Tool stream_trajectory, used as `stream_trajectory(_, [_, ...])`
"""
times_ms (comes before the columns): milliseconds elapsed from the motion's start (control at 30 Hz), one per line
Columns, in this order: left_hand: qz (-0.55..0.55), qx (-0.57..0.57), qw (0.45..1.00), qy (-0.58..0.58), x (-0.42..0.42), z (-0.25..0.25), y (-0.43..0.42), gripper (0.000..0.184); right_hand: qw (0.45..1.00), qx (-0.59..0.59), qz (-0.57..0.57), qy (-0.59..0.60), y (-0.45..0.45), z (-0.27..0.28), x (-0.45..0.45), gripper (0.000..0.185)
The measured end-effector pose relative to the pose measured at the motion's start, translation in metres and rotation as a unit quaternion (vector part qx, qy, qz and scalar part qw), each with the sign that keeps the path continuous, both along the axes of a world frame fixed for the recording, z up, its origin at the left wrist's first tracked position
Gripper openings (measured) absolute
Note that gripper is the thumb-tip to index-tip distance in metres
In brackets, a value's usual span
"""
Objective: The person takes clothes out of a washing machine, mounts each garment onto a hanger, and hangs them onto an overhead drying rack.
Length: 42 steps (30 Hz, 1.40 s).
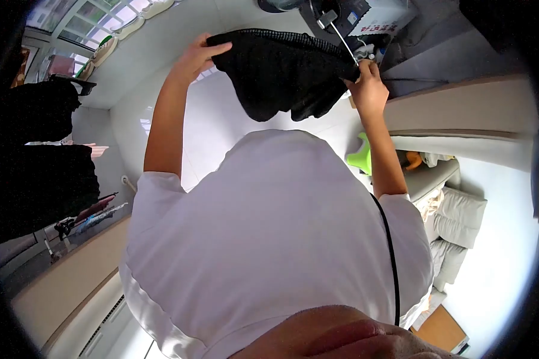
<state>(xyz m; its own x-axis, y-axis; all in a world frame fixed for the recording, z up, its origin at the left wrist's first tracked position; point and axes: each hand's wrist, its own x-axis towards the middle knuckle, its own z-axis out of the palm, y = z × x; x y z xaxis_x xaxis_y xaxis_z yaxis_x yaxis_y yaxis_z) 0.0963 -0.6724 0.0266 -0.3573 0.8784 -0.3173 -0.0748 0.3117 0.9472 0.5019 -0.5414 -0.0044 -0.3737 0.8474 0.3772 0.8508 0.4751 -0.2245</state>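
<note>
A black garment (281,72) with a ribbed upper edge is stretched out in the air between both hands. At its upper left corner, my left hand (199,58) pinches the cloth between thumb and fingers. My right hand (369,88) grips the opposite corner, its fingers closed on the fabric. The garment's lower edge hangs free in two rounded parts, with a notch between them. Below it in the view is the white shirt (275,233) on my body.
A bright green object (360,154) stands on the floor beside my right forearm. Dark clothes (42,185) hang at the left. Shoes (105,51) lie near the window. A grey sofa (461,218) is at the right, and a printed box (380,18) at the upper right.
</note>
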Motion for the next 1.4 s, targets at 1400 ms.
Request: stream_trajectory(1400, [-0.064,0.074,0.974,0.204,0.082,0.071,-0.07,0.027,0.642,-0.445,0.389,0.488,-0.055,0.033,-0.137,0.026])
